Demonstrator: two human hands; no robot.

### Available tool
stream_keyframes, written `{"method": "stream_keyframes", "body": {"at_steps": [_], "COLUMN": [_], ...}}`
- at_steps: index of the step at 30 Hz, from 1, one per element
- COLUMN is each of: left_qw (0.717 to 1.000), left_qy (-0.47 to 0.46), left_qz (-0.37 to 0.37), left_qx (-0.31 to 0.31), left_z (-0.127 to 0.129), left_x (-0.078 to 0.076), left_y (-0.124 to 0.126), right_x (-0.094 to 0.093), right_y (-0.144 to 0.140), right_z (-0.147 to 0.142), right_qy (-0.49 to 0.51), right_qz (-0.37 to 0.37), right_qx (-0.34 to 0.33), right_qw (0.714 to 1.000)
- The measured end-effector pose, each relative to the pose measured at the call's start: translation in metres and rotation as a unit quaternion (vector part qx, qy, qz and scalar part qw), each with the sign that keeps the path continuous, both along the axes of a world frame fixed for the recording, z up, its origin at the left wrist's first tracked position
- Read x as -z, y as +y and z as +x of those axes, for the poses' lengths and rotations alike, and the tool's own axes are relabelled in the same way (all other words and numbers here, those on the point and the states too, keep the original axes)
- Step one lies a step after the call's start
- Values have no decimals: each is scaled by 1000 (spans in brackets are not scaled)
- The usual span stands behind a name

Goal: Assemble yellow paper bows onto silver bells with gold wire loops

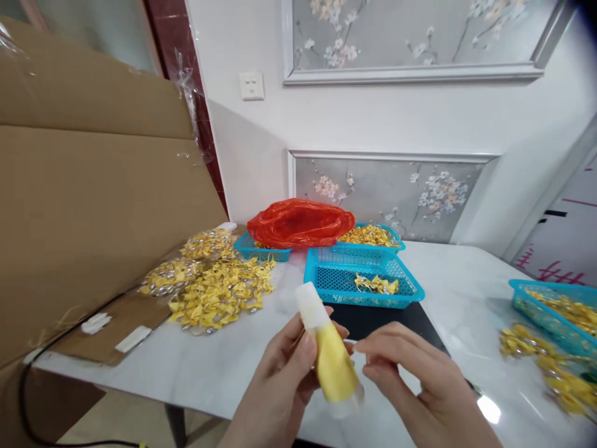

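My left hand (291,367) is closed around a yellow spool (334,364), a tapered white tube with a smooth yellow band about its middle. Tilted, its white end (311,305) points up and away to the left. Close to the right side of the spool is my right hand (410,373), thumb and fingers brought together in a pinch. Whatever sits between those fingertips is too small to make out. Both hands are above the front part of the white marbled table (205,367).
Yellow bow-like pieces with silvery bits (224,289) lie heaped at left. Behind the hands, a blue basket (317,292) holds a few, near a red plastic bag (298,233). Another blue basket (532,311) stands at right. Cardboard (102,205) walls the left side; a black mat (415,323) lies centrally.
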State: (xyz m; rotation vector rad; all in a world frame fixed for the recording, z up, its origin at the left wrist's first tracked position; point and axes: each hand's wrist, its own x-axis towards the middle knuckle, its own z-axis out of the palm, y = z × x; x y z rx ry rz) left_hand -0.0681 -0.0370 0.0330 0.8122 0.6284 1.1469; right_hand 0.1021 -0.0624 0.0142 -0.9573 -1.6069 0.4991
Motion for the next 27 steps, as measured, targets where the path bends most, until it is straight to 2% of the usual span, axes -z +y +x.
{"method": "stream_keyframes", "body": {"at_steps": [1,3,6,9,11,14,16,19,21,24,27], "left_qw": [1000,999,999,999,998,995,992,977,966,956,950], "left_qy": [8,20,27,17,-5,-37,-54,-104,-144,-187,-215], "left_qz": [-11,-25,-30,-43,-67,-86,-105,-179,-215,-223,-221], "left_qx": [0,6,20,16,12,22,42,47,31,31,44], "left_z": [0,1,5,10,12,14,16,18,17,13,5], "left_x": [-1,-2,-3,-1,1,6,8,12,14,17,17], "left_y": [-1,-3,-5,-5,-4,-2,0,3,3,2,2], "right_x": [-5,-15,-24,-25,-20,-12,-6,1,5,8,11], "right_y": [1,5,12,16,18,20,21,23,26,29,31], "right_z": [4,8,8,4,3,4,3,-1,-3,1,20], "right_qy": [-45,-116,-180,-183,-134,26,147,274,315,350,398], "right_qz": [55,121,157,158,131,6,-107,-225,-252,-242,-219], "right_qx": [-6,-35,-63,-67,-75,-102,-157,-237,-236,-202,-158], "right_qw": [997,985,969,968,979,994,971,905,884,882,877]}}
